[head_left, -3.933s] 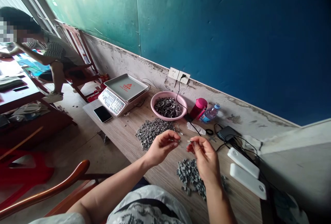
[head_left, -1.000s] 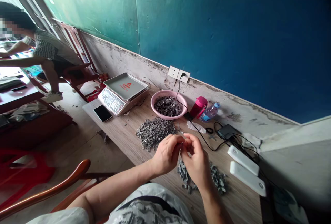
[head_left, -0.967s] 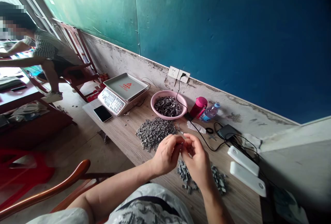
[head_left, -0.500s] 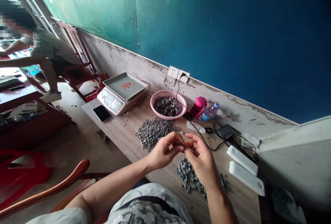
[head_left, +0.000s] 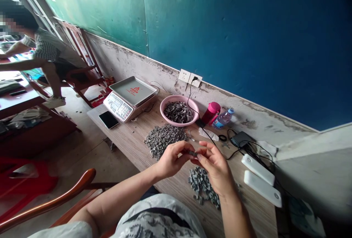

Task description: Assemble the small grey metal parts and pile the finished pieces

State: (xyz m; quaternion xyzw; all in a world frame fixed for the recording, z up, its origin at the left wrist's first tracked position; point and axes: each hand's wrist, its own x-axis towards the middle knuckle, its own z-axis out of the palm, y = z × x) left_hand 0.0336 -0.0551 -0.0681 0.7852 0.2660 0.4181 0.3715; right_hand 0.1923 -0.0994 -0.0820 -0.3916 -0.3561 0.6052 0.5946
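My left hand and my right hand meet fingertip to fingertip above the table. Between them is a small dark grey piece, pinched from both sides; its exact kind is too small to make out. Behind my left hand lies a heap of tiny grey metal-looking pieces. Under and beside my right hand is a second pile of larger grey pieces, partly hidden by the wrist. A pink basket beyond the heap holds dark curved strips.
A weighing scale and a phone are at the table's left. A pink flask, a water bottle, cables and two white devices line the wall side. A person sits at another table, far left.
The dark piece between my fingertips shows more clearly now. My fingers have shifted slightly around it, and both hands stay in nearly the same place.
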